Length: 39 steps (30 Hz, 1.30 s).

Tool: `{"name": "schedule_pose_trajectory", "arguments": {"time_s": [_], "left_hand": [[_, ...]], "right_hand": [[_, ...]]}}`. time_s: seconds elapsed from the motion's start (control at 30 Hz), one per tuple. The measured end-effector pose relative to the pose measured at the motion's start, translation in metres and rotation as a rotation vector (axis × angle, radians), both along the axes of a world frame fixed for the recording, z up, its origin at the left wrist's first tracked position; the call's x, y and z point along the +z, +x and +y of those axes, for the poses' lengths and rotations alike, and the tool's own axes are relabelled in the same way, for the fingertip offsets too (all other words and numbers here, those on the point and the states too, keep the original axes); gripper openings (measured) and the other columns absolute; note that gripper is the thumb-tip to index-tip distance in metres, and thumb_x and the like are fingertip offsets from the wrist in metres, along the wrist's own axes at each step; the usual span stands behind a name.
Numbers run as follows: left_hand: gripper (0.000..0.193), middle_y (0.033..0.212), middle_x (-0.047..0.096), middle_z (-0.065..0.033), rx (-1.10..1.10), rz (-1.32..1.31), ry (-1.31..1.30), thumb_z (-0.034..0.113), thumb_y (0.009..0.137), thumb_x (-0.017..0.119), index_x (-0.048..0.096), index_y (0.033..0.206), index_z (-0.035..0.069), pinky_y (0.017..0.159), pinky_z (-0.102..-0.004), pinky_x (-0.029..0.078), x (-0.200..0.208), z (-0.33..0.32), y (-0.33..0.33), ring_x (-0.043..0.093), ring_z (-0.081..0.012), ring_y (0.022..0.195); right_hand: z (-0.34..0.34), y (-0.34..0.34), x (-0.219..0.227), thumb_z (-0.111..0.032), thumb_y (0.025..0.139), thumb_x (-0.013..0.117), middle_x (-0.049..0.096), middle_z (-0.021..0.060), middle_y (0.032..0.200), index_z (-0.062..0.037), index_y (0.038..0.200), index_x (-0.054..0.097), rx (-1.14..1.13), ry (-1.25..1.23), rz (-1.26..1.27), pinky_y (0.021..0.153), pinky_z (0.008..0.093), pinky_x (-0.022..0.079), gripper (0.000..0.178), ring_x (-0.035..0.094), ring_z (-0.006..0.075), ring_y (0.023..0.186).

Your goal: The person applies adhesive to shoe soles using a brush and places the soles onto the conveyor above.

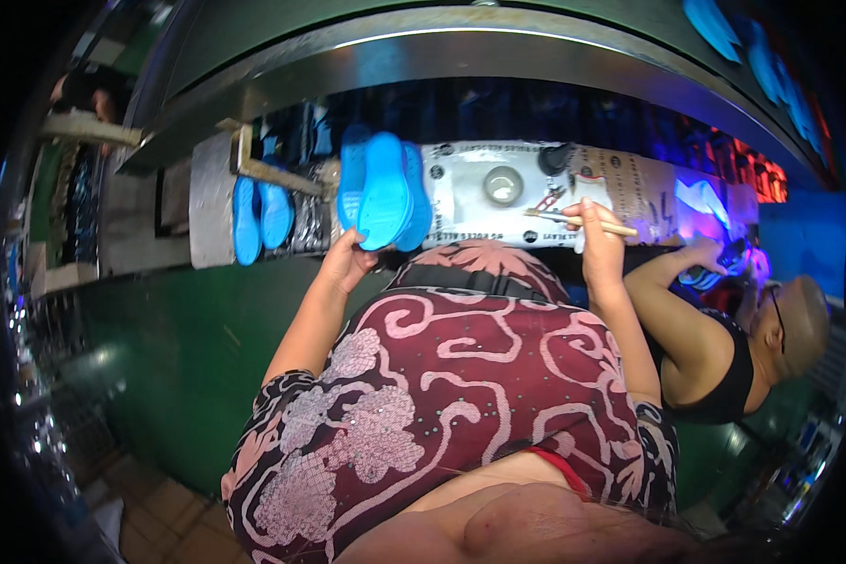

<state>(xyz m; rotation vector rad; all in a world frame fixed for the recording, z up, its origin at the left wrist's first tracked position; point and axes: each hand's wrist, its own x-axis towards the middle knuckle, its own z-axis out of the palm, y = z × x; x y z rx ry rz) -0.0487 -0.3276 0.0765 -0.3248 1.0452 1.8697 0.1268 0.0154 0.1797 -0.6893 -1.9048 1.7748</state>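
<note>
My left hand (pixel 350 261) pinches the near end of a bright blue shoe sole (pixel 385 183), which lies over more blue soles on the workbench. In my right hand (pixel 599 242) is a thin brush (pixel 618 228) with a pale wooden handle, its tip pointing left over the bench. A small round grey bowl (pixel 504 176) stands on the white printed sheet (pixel 461 211) between my two hands. Close to the brush tip lies a small red tool (pixel 547 199), whose kind I cannot make out.
Two blue soles (pixel 246 226) lie farther left, beside a wooden bar frame (pixel 282 176). A dark round object (pixel 555 160) stands behind the bowl. A metal rail (pixel 484 52) runs above the bench's far side. At my right a co-worker (pixel 714 348) handles things under violet light.
</note>
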Motion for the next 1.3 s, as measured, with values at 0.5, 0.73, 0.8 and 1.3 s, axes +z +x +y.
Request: {"name": "schedule_pose_trajectory", "arguments": {"time_s": [0.5, 0.73, 0.8, 1.3], "left_hand": [[0.037, 0.098, 0.057, -0.0174, 0.299, 0.995, -0.31, 0.001, 0.082, 0.054, 0.036, 0.114, -0.006, 0.06, -0.0285, 0.057, 0.13, 0.067, 0.035, 0.063, -0.0192, 0.072], [0.033, 0.091, 0.058, -0.0138, 0.219, 1.164, -0.337, -0.001, 0.083, 0.051, 0.038, 0.114, -0.003, 0.061, -0.0257, 0.051, 0.14, 0.082, 0.033, 0.061, -0.0154, 0.067], [0.033, 0.091, 0.058, -0.0137, 0.227, 1.178, -0.318, -0.001, 0.083, 0.051, 0.038, 0.114, -0.003, 0.061, -0.0259, 0.051, 0.139, 0.08, 0.031, 0.061, -0.0155, 0.067], [0.037, 0.094, 0.057, -0.0138, 0.182, 1.116, -0.337, 0.001, 0.082, 0.052, 0.037, 0.115, -0.003, 0.059, -0.0249, 0.051, 0.146, 0.076, 0.028, 0.06, -0.0152, 0.07]], "right_hand": [[-0.041, -0.069, 0.062, -0.016, 0.086, 0.054, 0.06, 0.0077, 0.065, -0.0003, 0.071, 0.064, 0.48, 0.418, 0.458, 0.065, 0.0297, 0.041, 0.024, 0.054, 0.016, 0.064], [-0.059, -0.083, 0.067, -0.011, 0.078, 0.06, 0.059, 0.0035, 0.063, -0.006, 0.066, 0.064, 0.542, 0.769, 0.511, 0.066, 0.0323, 0.038, 0.013, 0.052, 0.0206, 0.058], [-0.059, -0.083, 0.064, -0.011, 0.077, 0.06, 0.058, 0.0036, 0.062, -0.0059, 0.065, 0.063, 0.539, 0.806, 0.514, 0.065, 0.0323, 0.038, 0.014, 0.051, 0.0206, 0.058], [-0.053, -0.08, 0.067, -0.012, 0.078, 0.061, 0.057, 0.002, 0.061, -0.0072, 0.067, 0.063, 0.503, 0.768, 0.444, 0.073, 0.0353, 0.04, 0.012, 0.053, 0.0196, 0.06]]}}
